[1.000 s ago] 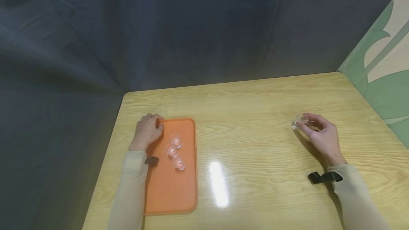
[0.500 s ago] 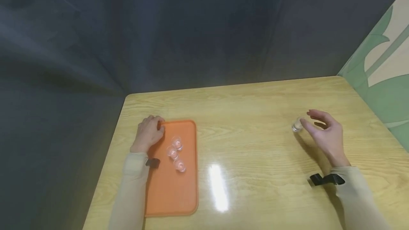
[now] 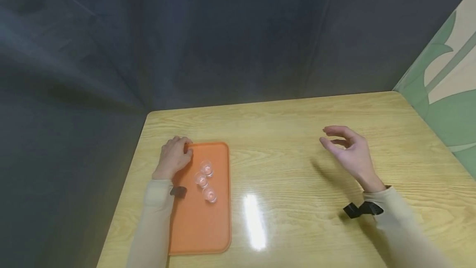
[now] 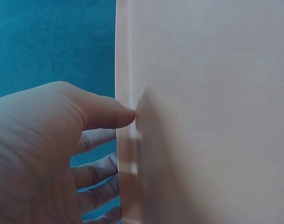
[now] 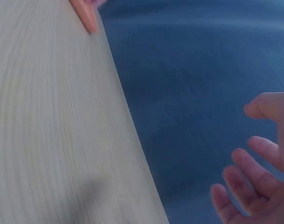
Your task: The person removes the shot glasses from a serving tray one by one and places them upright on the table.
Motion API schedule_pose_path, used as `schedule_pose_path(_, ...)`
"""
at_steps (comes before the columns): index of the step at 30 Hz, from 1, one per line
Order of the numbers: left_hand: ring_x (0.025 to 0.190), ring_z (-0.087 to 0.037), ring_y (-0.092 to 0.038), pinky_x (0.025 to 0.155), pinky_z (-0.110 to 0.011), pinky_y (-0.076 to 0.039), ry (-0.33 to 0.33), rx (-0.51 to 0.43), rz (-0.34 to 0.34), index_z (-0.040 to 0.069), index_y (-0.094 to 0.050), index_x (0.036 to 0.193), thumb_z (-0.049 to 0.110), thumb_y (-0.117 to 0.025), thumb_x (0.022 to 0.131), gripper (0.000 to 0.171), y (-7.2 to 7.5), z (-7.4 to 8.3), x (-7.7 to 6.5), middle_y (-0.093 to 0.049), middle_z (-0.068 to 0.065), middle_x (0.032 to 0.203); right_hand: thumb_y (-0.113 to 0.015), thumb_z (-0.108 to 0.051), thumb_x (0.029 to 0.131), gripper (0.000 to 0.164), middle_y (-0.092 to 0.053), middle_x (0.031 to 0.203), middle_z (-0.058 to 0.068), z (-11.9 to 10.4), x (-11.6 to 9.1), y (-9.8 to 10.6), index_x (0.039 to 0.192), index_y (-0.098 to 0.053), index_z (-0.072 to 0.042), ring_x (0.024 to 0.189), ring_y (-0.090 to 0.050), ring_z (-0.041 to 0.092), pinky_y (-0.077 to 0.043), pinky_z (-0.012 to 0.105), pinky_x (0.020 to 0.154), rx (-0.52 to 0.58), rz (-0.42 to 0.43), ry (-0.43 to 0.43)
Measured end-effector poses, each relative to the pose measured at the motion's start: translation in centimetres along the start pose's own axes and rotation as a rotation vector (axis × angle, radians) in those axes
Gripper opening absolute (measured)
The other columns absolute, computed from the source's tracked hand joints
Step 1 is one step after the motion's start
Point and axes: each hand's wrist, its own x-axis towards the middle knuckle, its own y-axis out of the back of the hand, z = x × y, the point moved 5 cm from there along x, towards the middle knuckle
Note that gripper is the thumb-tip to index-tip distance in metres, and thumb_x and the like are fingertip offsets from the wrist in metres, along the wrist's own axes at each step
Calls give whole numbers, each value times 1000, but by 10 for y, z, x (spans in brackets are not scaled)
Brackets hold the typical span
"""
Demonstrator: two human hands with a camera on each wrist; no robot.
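An orange tray (image 3: 199, 228) lies lengthwise on the left of the table. My left hand (image 3: 172, 158) grips its far left edge; in the left wrist view the thumb (image 4: 118, 113) presses the inside of the rim and the other fingers sit along the outside. Three small clear cups (image 3: 210, 195) stand close together on the tray. Over the right part of the table hovers my right hand (image 3: 351, 152), fingers and thumb apart in a loose curve, nothing between them. A fourth clear cup, seen earlier, is out of sight; the hand overlaps its former spot.
The wooden table (image 3: 282, 168) reaches back to a dark curtain (image 3: 238, 40), which also hangs along the left side. A green and cream patterned panel (image 3: 446, 82) borders the right. A bright glare patch lies beside the tray.
My right hand held a clear cup, let it go on the table and lifted off, then moved left with spread fingers. My left hand stays on the tray edge.
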Motion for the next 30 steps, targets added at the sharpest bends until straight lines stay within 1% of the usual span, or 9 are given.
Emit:
schedule_pose_path(3, 117, -43, -59, 110, -62, -42, -15, 1, 4, 4, -67, 133, 22, -61, 103, 35, -1, 1, 1, -66, -22, 125, -77, -12, 97, 30, -74, 124, 9, -9, -2, -22, 127, -73, -5, 105, -70, 1, -55, 12, 88, -34, -118, 14)
schedule_pose_path(5, 119, -44, -60, 110, -62, -42, -20, 4, 3, 4, -67, 133, 22, -61, 103, 36, -1, 1, 0, -66, -22, 126, -77, -15, 98, 31, -74, 125, 16, -12, -4, -38, 128, -72, -6, 107, -72, 9, -58, 17, 90, -55, -204, 13)
schedule_pose_path(8, 119, -43, -59, 111, -62, -42, -11, 1, -5, 4, -67, 133, 22, -61, 103, 36, -1, 1, -3, -66, -22, 126, -77, -19, 99, 33, -73, 128, 18, -13, -10, -62, 129, -71, -6, 109, -74, 23, -61, 30, 93, -66, -311, 12)
schedule_pose_path(10, 117, -42, -59, 111, -61, -41, -3, -2, -8, 5, -67, 133, 22, -61, 103, 35, -2, 1, -3, -65, -21, 126, -78, -18, 98, 35, -73, 129, 19, -15, -13, -76, 129, -71, -4, 111, -74, 32, -62, 38, 95, -43, -357, 13)
schedule_pose_path(13, 116, -41, -59, 111, -61, -41, 4, -6, -5, 5, -67, 133, 22, -61, 103, 35, -1, 1, -3, -65, -21, 125, -79, -16, 96, 36, -73, 130, 20, -21, -18, -97, 128, -71, -1, 110, -75, 35, -62, 46, 95, -8, -412, 28)
schedule_pose_path(16, 117, -42, -59, 111, -61, -41, 2, -8, 5, 5, -67, 132, 21, -61, 102, 34, -1, 2, -3, -65, -21, 125, -80, -15, 95, 36, -73, 130, 20, -29, -22, -117, 127, -71, 1, 109, -75, 35, -62, 49, 95, 24, -462, 62)
schedule_pose_path(20, 118, -42, -59, 110, -61, -41, -5, -2, 5, 5, -67, 132, 22, -61, 102, 34, -1, 2, -2, -65, -21, 125, -81, -13, 94, 35, -74, 124, 20, -40, -30, -140, 125, -72, 1, 107, -76, 32, -63, 47, 93, 75, -520, 86)
schedule_pose_path(25, 117, -42, -59, 109, -61, -42, -5, 4, 7, 5, -67, 132, 21, -61, 102, 34, 1, 2, -4, -65, -21, 125, -80, -15, 95, 36, -74, 123, 19, -53, -39, -167, 126, -72, 0, 107, -74, 23, -62, 35, 91, 172, -617, 22)
schedule_pose_path(30, 116, -42, -59, 109, -61, -42, 0, -3, 14, 4, -67, 132, 21, -61, 103, 34, 2, 2, -5, -66, -21, 125, -80, -16, 94, 39, -74, 123, 19, -62, -48, -190, 127, -70, 2, 106, -74, 23, -62, 30, 90, 229, -684, 1)
